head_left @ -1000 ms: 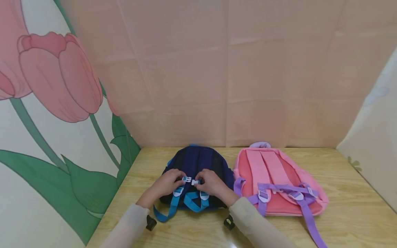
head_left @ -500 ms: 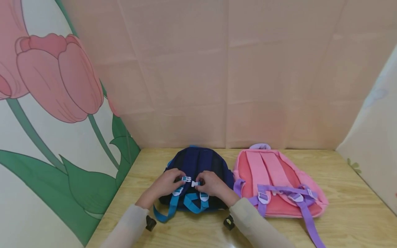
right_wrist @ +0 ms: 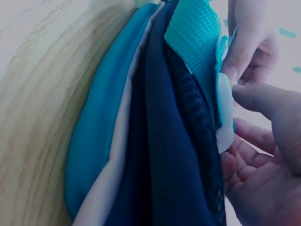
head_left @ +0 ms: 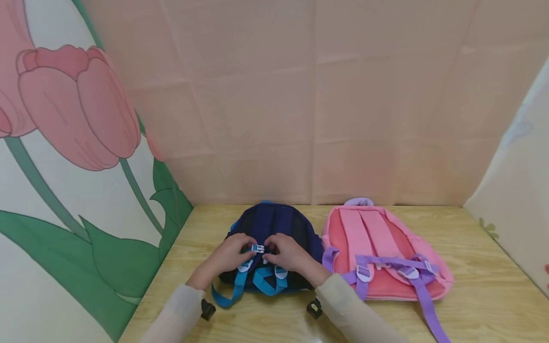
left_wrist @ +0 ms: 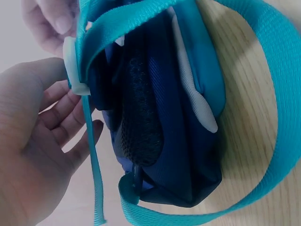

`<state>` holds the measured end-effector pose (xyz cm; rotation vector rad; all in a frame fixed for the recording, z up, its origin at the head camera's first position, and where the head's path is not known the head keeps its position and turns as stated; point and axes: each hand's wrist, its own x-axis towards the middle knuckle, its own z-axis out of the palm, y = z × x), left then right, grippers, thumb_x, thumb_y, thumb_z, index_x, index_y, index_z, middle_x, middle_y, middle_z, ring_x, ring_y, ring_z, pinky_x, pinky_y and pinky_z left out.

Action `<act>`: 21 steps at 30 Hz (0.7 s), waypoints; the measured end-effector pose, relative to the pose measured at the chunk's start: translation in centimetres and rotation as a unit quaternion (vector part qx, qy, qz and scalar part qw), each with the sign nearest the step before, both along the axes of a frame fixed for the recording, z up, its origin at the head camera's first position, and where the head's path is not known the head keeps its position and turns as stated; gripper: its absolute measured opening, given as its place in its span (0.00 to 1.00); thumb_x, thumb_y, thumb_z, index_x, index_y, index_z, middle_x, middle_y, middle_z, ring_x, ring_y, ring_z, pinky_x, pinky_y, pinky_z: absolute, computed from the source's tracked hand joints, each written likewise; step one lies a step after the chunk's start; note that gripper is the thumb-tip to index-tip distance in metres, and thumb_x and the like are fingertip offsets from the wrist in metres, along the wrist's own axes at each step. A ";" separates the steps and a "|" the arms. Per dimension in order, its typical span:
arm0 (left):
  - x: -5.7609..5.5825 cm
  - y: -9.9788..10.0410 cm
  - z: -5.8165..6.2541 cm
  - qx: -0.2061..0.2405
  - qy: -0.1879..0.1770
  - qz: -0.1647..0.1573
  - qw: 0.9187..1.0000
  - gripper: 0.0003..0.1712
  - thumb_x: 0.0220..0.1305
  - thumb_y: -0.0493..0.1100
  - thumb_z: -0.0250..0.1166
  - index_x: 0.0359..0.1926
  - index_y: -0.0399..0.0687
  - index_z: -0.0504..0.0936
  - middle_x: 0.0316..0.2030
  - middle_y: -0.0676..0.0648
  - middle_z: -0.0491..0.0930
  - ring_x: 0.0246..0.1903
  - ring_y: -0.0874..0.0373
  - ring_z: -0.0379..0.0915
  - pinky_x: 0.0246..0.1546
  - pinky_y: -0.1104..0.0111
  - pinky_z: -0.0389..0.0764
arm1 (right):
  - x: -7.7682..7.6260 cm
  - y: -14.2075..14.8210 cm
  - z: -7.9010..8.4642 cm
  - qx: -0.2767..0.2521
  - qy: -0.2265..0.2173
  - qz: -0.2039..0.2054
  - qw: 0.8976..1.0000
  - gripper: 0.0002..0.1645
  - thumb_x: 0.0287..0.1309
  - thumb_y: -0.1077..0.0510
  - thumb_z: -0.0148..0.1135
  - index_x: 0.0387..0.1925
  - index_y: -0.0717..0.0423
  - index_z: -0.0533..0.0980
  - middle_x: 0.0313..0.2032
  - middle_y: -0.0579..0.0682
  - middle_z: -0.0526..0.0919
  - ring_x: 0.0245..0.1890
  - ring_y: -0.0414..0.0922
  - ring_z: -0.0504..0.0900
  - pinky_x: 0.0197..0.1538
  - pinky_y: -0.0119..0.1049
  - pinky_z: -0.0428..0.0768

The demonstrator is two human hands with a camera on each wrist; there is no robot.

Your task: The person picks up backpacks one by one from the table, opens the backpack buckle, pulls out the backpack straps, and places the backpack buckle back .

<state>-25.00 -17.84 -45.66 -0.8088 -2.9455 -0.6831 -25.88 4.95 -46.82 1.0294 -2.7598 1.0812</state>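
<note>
A dark navy backpack [head_left: 274, 221] with teal straps lies back side up on the table. My left hand [head_left: 231, 252] pinches the white pronged half of a side-release buckle [head_left: 258, 248] by its teal strap end, prongs pointing right. Close beside the prongs, my right hand [head_left: 289, 252] has finger and thumb bent around the teal strap of the other buckle half [head_left: 265, 260], whose white plastic is mostly hidden behind the thumb. In the left wrist view a white strap adjuster [left_wrist: 75, 68] is near the left fingers; another white adjuster [right_wrist: 225, 113] shows beside the right fingers.
To the right lies a pink backpack [head_left: 351, 228] with purple straps, its side close against the navy one. One purple strap [head_left: 429, 309] trails toward the front edge. A loose teal strap [head_left: 227, 297] loops onto the wooden table [head_left: 480, 281]. A peach backdrop [head_left: 257, 119] stands behind.
The right hand has shifted slightly left toward the pronged half. Its white buckle half, earlier visible between the fingertips, now sits lower and mostly behind the thumb. The left hand stays nearly still.
</note>
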 end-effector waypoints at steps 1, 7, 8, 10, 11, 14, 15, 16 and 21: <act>0.0 0.0 0.0 0.000 -0.001 -0.001 1.000 0.12 0.69 0.46 0.68 0.50 0.47 0.84 0.36 0.57 0.77 0.38 0.62 0.71 0.42 0.65 0.77 | 0.1 -0.1 0.1 -0.005 0.005 0.005 1.000 0.14 0.60 0.57 0.72 0.45 0.59 0.82 0.35 0.49 0.79 0.34 0.43 0.77 0.39 0.35 0.78; -0.1 0.0 0.1 0.004 -0.006 -0.009 1.000 0.12 0.68 0.45 0.68 0.49 0.46 0.85 0.36 0.56 0.80 0.38 0.62 0.73 0.43 0.65 0.77 | 0.3 -0.9 0.1 -0.008 -0.011 -0.009 1.000 0.12 0.61 0.58 0.71 0.45 0.58 0.81 0.35 0.49 0.79 0.34 0.42 0.77 0.37 0.33 0.77; -0.1 0.0 0.2 0.005 -0.006 -0.010 1.000 0.12 0.68 0.44 0.68 0.49 0.46 0.85 0.36 0.56 0.80 0.38 0.62 0.73 0.43 0.65 0.77 | 0.3 -1.0 0.1 -0.009 -0.015 -0.014 1.000 0.11 0.62 0.58 0.70 0.44 0.58 0.81 0.35 0.48 0.79 0.34 0.42 0.77 0.37 0.33 0.77; -0.2 0.0 0.3 0.005 -0.006 -0.012 1.000 0.11 0.68 0.44 0.68 0.49 0.45 0.85 0.36 0.55 0.81 0.38 0.62 0.73 0.42 0.64 0.77 | 0.3 -1.2 0.0 -0.010 -0.022 -0.019 1.000 0.11 0.62 0.58 0.70 0.44 0.58 0.81 0.35 0.48 0.79 0.33 0.41 0.76 0.37 0.32 0.77; -0.2 0.0 0.3 0.005 -0.006 -0.014 1.000 0.11 0.68 0.44 0.68 0.48 0.45 0.86 0.36 0.55 0.81 0.38 0.62 0.73 0.42 0.64 0.77 | 0.3 -1.3 0.0 -0.010 -0.024 -0.021 0.999 0.11 0.62 0.59 0.70 0.44 0.58 0.81 0.35 0.48 0.79 0.33 0.41 0.76 0.37 0.32 0.77; -0.1 0.0 0.3 0.008 -0.005 -0.017 1.000 0.11 0.68 0.44 0.68 0.49 0.45 0.86 0.36 0.55 0.81 0.38 0.62 0.73 0.42 0.65 0.77 | 0.3 -1.5 -0.1 -0.007 -0.032 -0.030 0.999 0.10 0.63 0.58 0.70 0.44 0.57 0.81 0.35 0.47 0.79 0.33 0.40 0.76 0.37 0.31 0.77; -0.1 -0.1 0.2 0.010 -0.003 -0.020 1.000 0.11 0.68 0.43 0.68 0.49 0.45 0.86 0.36 0.54 0.82 0.38 0.62 0.73 0.41 0.65 0.77 | 0.3 -1.6 -0.1 -0.005 -0.035 -0.032 0.999 0.10 0.63 0.58 0.70 0.44 0.57 0.81 0.36 0.47 0.79 0.33 0.40 0.76 0.37 0.31 0.77; 0.0 -0.1 0.2 0.011 -0.001 -0.021 1.000 0.11 0.69 0.43 0.68 0.49 0.45 0.86 0.37 0.54 0.82 0.38 0.62 0.73 0.41 0.65 0.77 | 0.4 -1.6 0.0 -0.004 -0.036 -0.034 0.999 0.10 0.63 0.58 0.70 0.44 0.57 0.81 0.36 0.47 0.79 0.33 0.40 0.76 0.36 0.31 0.77; 0.1 0.0 -0.1 0.028 0.003 -0.018 0.999 0.12 0.68 0.44 0.68 0.50 0.45 0.85 0.39 0.54 0.82 0.38 0.61 0.74 0.41 0.66 0.78 | 0.4 -1.6 0.0 -0.002 -0.031 -0.038 0.999 0.09 0.63 0.58 0.69 0.43 0.56 0.81 0.35 0.47 0.80 0.33 0.40 0.77 0.36 0.30 0.78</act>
